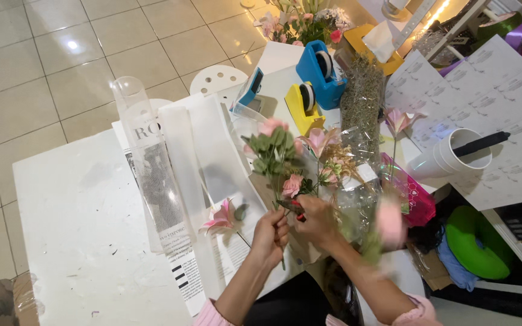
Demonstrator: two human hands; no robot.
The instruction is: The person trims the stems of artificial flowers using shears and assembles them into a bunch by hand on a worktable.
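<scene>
Softly ruffled pink flower stem (280, 163)

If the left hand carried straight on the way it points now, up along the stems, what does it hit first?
Most likely the pink and green flower bunch that the left hand already grips by the stems. Past that lies the clear cellophane sheet, then the yellow tape dispenser, though depth is hard to judge from the head view.
</scene>
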